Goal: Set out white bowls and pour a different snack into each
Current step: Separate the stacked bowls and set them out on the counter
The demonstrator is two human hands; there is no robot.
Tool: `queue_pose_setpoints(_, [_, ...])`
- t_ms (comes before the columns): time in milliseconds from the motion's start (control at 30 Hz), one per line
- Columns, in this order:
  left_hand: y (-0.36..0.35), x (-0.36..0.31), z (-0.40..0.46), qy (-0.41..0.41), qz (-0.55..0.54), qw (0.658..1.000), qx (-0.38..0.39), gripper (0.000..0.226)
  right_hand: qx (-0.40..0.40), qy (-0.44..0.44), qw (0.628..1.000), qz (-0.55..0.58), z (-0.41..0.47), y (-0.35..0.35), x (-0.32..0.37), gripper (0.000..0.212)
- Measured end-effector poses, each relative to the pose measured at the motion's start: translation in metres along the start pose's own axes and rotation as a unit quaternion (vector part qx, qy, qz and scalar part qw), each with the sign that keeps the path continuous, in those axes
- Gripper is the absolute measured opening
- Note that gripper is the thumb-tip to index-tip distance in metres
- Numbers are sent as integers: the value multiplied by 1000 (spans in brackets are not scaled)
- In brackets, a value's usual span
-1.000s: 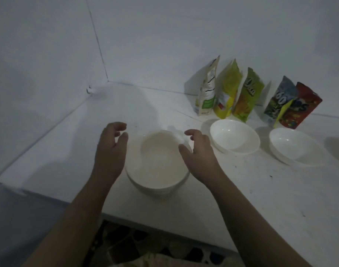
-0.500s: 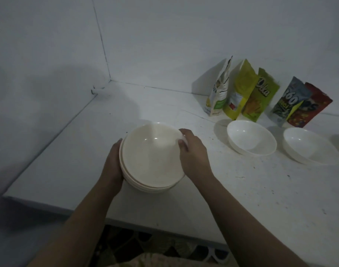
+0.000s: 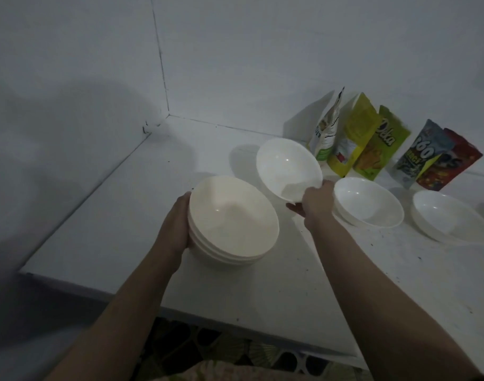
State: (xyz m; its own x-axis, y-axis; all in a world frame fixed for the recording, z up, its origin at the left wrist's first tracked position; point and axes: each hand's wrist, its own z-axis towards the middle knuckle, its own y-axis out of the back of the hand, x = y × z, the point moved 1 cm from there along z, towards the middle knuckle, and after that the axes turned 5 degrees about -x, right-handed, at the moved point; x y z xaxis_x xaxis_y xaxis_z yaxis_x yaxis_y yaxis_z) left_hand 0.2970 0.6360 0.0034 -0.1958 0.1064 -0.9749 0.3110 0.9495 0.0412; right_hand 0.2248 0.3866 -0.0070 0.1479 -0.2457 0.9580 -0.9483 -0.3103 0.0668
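Head view: right hand [image 3: 315,204] pinches the near rim of a tilted white bowl [image 3: 287,167] mid-frame and could slip; left hand [image 3: 177,224] curls round the stacked cream-white bowls [image 3: 232,220] left of centre, which might topple.

My left hand's [image 3: 175,225] fingers vanish behind the bowl stack [image 3: 232,221], my right hand [image 3: 315,203] covers the lifted bowl's [image 3: 287,167] lower rim, and the overlapping snack bags [image 3: 372,144] at upper right have mostly unreadable print.
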Motion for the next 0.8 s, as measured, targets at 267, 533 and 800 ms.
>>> queue_pose_setpoints(267, [-2,1,-3,-8,22,1000,-4,42,0,-76,997,-8,8,4,-21,46])
queue_pose_setpoints(533, [-15,-8,-10,-69,107,991,31,46,73,0,996,-58,-66,52,-37,15])
queue_pose_setpoints(800, [-66,-25,-30,-155,288,941,86,43,276,34,957,-86,-111,49,20,45])
